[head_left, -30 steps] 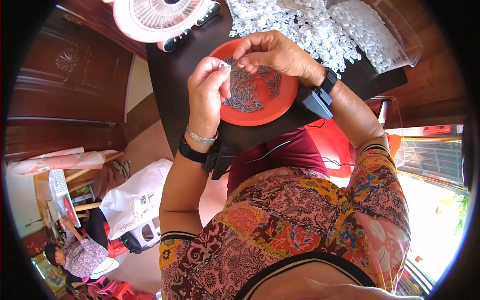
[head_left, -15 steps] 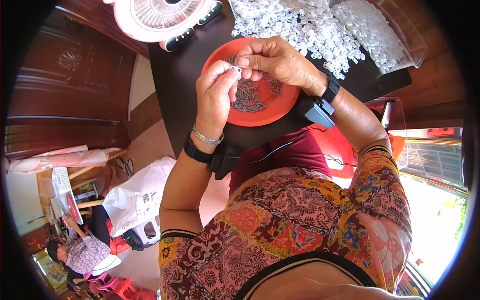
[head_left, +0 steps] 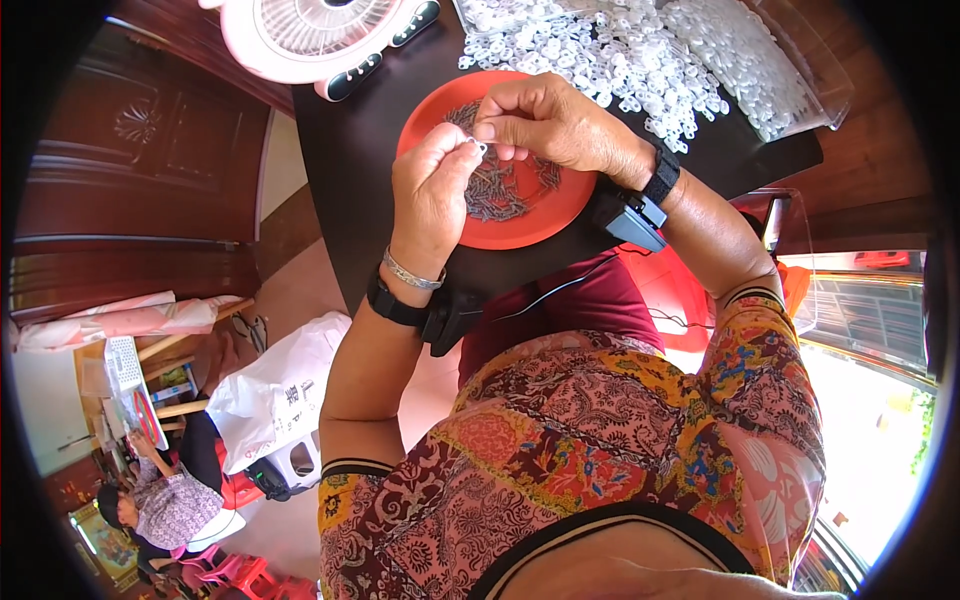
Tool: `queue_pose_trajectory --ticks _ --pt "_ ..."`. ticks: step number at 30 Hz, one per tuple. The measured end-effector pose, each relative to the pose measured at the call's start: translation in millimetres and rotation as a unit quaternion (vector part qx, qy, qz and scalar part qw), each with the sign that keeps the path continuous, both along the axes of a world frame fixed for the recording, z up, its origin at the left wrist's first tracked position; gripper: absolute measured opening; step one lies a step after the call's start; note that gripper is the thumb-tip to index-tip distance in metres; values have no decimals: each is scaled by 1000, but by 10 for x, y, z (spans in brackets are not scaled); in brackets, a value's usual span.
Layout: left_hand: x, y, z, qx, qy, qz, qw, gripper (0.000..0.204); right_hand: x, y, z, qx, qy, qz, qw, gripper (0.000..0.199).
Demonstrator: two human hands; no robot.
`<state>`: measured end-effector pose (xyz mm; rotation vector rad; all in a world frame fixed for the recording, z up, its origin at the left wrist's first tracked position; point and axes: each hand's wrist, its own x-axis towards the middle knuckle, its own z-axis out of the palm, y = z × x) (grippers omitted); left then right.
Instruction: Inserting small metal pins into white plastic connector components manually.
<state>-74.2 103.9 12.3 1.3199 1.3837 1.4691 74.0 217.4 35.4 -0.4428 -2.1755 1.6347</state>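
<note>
Above a red plate [head_left: 562,212], my left hand [head_left: 428,190] pinches a small white plastic piece [head_left: 480,148] with a looped, holed shape between thumb and fingertips. My right hand [head_left: 560,125] meets it from the right, thumb and forefinger closed at the white piece. What the right fingertips grip is too small to make out. Many thin grey screw-like pieces [head_left: 495,200] lie in the plate beneath both hands. Beyond the plate, a spread-out heap of similar white plastic pieces [head_left: 610,60] covers part of the dark table [head_left: 370,180].
A pink and white fan [head_left: 330,40] stands at the table's far left. At the far right, a clear bag [head_left: 745,70] is full of white pieces. Lower left are a white plastic bag [head_left: 275,390] and a seated person [head_left: 180,510]. A cable crosses my lap.
Both hands stay together over the plate, with only slight shifts at the fingertips. The view has shifted slightly.
</note>
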Motion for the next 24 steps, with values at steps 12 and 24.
queue_pose_trajectory --ticks 12,24 --pt "65 -38 27 -5 0 0 1000 17 16 -68 0 193 59 -25 979 13" --pt "32 17 61 7 -62 -7 998 16 680 801 -66 429 -158 -218 862 20"
